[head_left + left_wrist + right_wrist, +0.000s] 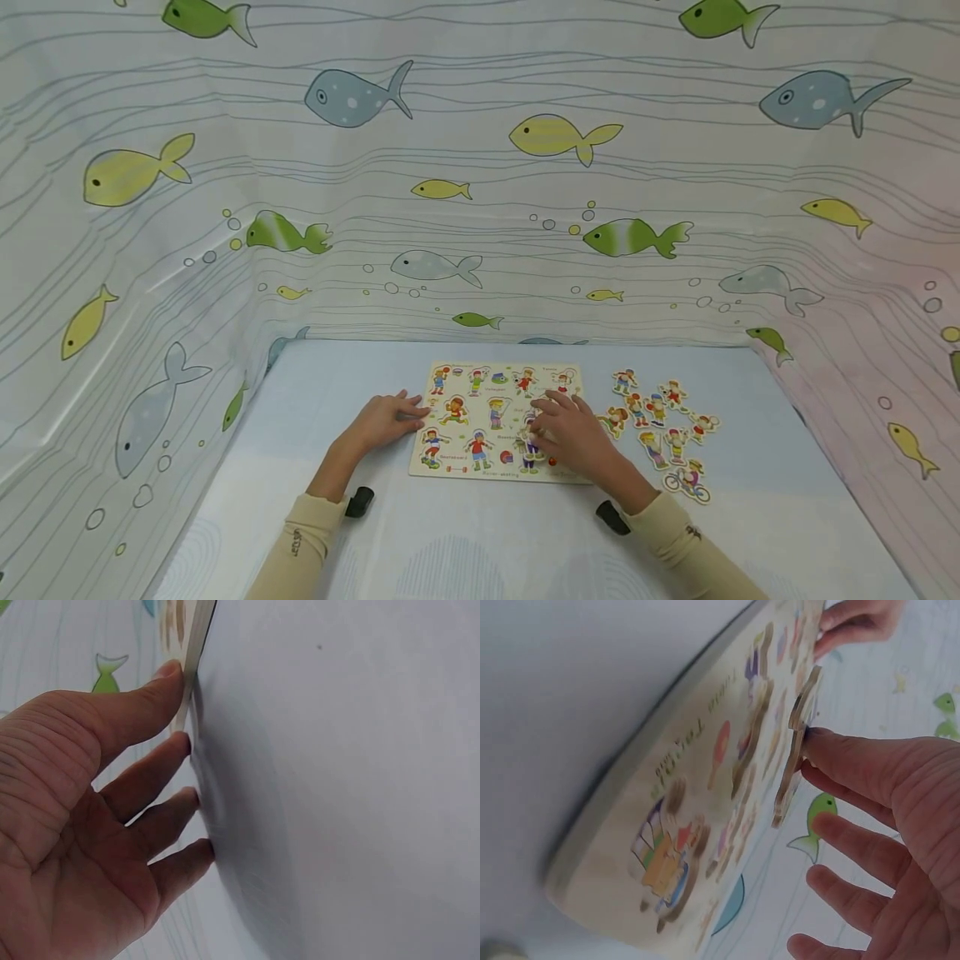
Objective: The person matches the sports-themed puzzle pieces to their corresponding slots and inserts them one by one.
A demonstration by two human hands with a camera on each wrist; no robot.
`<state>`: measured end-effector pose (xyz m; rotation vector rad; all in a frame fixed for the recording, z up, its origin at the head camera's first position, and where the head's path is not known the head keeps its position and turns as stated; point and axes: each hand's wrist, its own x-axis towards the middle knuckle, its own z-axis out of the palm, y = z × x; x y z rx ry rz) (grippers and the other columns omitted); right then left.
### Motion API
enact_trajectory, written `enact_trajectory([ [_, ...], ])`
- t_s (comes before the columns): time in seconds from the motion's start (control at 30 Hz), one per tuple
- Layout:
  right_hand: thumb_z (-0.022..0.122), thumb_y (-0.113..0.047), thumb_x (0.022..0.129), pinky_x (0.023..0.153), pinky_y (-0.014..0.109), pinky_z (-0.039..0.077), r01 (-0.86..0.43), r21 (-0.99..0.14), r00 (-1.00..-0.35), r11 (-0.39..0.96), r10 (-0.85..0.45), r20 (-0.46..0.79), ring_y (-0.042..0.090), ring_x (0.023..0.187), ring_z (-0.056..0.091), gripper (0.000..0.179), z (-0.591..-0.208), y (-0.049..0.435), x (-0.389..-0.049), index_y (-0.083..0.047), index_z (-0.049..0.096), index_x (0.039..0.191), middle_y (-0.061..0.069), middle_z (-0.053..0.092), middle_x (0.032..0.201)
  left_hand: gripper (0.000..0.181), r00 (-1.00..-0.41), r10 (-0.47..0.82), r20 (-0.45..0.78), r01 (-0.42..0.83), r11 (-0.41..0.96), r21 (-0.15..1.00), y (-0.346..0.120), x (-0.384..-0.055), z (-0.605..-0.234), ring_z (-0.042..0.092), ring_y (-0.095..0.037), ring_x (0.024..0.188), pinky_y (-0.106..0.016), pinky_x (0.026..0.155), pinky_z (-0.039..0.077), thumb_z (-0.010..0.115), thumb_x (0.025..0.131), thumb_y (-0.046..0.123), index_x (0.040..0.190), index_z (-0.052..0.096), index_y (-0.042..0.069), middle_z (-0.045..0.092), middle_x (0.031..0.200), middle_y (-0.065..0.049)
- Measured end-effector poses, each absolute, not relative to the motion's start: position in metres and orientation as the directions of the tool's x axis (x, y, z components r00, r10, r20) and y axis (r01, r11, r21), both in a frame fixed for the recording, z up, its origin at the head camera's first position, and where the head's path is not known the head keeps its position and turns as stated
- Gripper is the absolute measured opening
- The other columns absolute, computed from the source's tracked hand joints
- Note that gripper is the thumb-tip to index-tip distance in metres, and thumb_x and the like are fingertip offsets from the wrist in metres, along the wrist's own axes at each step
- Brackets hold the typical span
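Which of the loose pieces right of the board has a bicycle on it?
The cyclist piece, lowest in the head view's cluster; no bicycle shows on the other loose pieces beside the board.

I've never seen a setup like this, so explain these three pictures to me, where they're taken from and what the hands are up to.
There's no machine here, just a person's bare left hand and right hand. The wide picture comes from a camera worn on the head; the close ones come from a small black camera on each wrist. On the pale blue-and-white tabletop lies a flat, cream-coloured rectangular wooden board printed with children playing sports. To its right lie loose, brightly painted wooden cut-outs, one showing a cyclist. The left hand touches the board's left edge. The right hand pinches a thin, flat wooden piece above the board; its picture is hard to make out. Behind stands a white sheet printed with fish.
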<state>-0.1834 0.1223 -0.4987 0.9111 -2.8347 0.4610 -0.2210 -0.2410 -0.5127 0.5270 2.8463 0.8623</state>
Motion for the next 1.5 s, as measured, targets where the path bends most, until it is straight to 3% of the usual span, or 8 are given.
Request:
enact_trajectory([
  [0.23,0.076,-0.024,0.088,0.105,0.064,0.033,-0.591,-0.274,-0.807,0.759,-0.557,0.197,0.035,0.134,0.045,0.01,-0.504,0.116,-0.178,-0.016,0.075,0.094,0.007,0.063,0.129,0.03,-0.931,0.365,-0.015,0.295,0.774,0.56,-0.242,-0.222,-0.514,0.042,-0.041,0.134,-0.061,0.109,0.03,0.075,0.088,0.018,0.116,0.074,0.009,0.059,0.133,-0.014],
  [0.8,0.076,-0.027,0.088,0.11,0.059,0.03,-0.552,-0.252,-0.834,0.795,-0.53,0.154,0.028,0.137,0.041,0.01,-0.517,0.114,-0.177,-0.02,0.076,0.095,0.0,0.062,0.132,0.029,-0.937,0.349,-0.031,0.273,0.784,0.558,-0.241,-0.222,-0.514,0.041,-0.04,0.135,-0.059,0.11,0.03,0.074,0.088,0.018,0.116,0.074,0.009,0.059,0.134,-0.014],
  [1.5,0.076,-0.026,0.088,0.109,0.06,0.031,-0.556,-0.26,-0.831,0.789,-0.539,0.141,0.03,0.135,0.044,0.01,-0.521,0.115,-0.177,-0.021,0.075,0.097,0.001,0.062,0.132,0.03,-0.936,0.351,-0.027,0.278,0.784,0.555,-0.241,-0.223,-0.514,0.041,-0.04,0.136,-0.062,0.109,0.029,0.075,0.088,0.019,0.116,0.074,0.01,0.058,0.134,-0.013],
])
